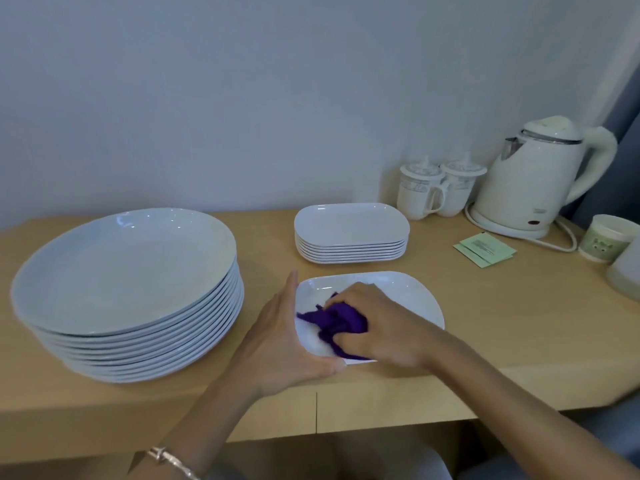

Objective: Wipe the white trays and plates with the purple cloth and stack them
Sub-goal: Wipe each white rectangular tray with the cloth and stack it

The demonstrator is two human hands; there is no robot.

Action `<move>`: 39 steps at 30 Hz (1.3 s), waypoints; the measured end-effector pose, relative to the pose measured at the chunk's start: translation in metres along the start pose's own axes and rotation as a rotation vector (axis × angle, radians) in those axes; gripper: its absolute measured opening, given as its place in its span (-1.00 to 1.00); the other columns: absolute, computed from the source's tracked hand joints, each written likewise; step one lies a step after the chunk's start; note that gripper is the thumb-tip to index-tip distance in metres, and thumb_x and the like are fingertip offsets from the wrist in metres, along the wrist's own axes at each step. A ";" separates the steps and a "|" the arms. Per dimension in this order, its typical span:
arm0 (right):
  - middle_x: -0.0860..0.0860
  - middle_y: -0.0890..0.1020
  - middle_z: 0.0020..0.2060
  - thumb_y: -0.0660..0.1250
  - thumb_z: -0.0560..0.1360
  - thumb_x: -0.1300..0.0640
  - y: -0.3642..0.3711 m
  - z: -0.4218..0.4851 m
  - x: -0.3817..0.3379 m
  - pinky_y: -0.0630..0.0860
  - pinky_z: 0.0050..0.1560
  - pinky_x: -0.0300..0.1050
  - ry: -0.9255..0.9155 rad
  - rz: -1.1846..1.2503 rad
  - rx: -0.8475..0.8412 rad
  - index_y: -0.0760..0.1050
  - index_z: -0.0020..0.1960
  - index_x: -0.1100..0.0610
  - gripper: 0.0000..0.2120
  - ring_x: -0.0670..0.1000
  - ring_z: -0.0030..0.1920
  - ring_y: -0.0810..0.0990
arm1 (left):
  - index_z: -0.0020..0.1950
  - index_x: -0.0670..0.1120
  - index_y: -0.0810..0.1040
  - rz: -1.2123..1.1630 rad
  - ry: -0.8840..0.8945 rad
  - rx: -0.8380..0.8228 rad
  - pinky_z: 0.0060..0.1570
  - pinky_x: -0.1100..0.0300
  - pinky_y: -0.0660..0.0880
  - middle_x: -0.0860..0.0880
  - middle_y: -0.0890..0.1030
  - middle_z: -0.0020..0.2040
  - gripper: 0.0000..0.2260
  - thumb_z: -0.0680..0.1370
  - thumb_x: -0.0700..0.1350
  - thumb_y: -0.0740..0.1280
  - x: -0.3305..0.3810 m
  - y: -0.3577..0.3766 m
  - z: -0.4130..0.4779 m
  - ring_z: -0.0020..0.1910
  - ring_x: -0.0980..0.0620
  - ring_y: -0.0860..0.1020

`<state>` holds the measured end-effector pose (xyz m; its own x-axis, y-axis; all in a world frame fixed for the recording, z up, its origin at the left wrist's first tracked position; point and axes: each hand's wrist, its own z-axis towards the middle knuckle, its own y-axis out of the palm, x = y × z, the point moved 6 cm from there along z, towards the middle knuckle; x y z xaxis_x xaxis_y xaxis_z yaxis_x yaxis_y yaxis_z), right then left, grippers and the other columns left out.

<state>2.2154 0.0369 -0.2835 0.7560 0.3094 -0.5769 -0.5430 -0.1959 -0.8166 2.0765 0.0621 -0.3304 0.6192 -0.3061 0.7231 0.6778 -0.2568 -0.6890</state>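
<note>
Head view looks down on a pale wooden worktop [485,323], where a single white tray [408,292] lies near the front edge, straight ahead of the person. The left hand [287,341] cups the tray's left rim, fingers running along the side and thumb hooked at the near corner, holding it. The right hand [377,327] has its fingers curled round a bunched purple cloth [336,318], pressed onto the left half of the tray's inner surface. Just behind it stands a stack of trays [349,226] of the same shape, and well to the left a tall stack of plates [124,271], round and white. At the back right are a white kettle [533,181] on its base, two lidded mugs [419,192] beside it, some green sachets [485,251] and a paper cup [606,237]. A bracelet [169,460] circles the left wrist.
</note>
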 end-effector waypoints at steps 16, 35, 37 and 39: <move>-0.01 0.53 -0.19 0.30 0.34 -0.04 0.022 0.027 -0.006 0.47 -0.06 0.10 -0.047 -0.009 0.032 0.42 -0.15 -0.04 -0.86 0.02 -0.13 0.47 | 0.54 0.03 -0.11 0.234 0.006 0.068 0.31 0.10 0.35 0.15 0.28 0.38 0.22 0.07 0.44 0.41 0.007 -0.006 -0.001 0.32 0.09 0.30; -0.03 0.51 -0.11 0.30 0.38 -0.07 0.020 0.027 -0.004 0.41 -0.02 0.03 0.006 -0.022 0.086 0.41 -0.06 -0.05 -0.82 0.04 -0.05 0.44 | 0.52 0.05 -0.34 0.161 -0.037 0.012 0.39 0.10 0.25 0.21 0.11 0.49 0.34 0.03 0.45 0.43 0.004 0.002 0.011 0.45 0.08 0.14; -0.02 0.53 -0.28 0.31 0.33 -0.05 0.002 0.009 0.007 0.48 -0.14 0.11 -0.002 0.025 0.002 0.44 -0.20 0.03 -0.83 0.02 -0.21 0.49 | 0.51 0.12 -0.26 0.170 -0.013 0.017 0.30 0.12 0.32 0.23 0.20 0.40 0.27 0.03 0.42 0.44 0.007 0.000 0.011 0.37 0.08 0.23; -0.01 0.57 -0.21 0.34 0.33 -0.02 -0.024 -0.010 0.032 0.49 -0.04 0.11 0.090 -0.066 -0.005 0.51 -0.13 0.08 -0.80 0.00 -0.13 0.51 | 0.37 0.23 -0.06 0.180 0.020 0.014 0.17 0.08 0.40 0.26 0.27 0.23 0.05 0.05 0.38 0.46 0.011 -0.002 0.012 0.25 0.08 0.31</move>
<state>2.2560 0.0424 -0.2829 0.8197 0.2372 -0.5213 -0.4894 -0.1829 -0.8527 2.0866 0.0701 -0.3199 0.7231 -0.3640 0.5871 0.5624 -0.1833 -0.8063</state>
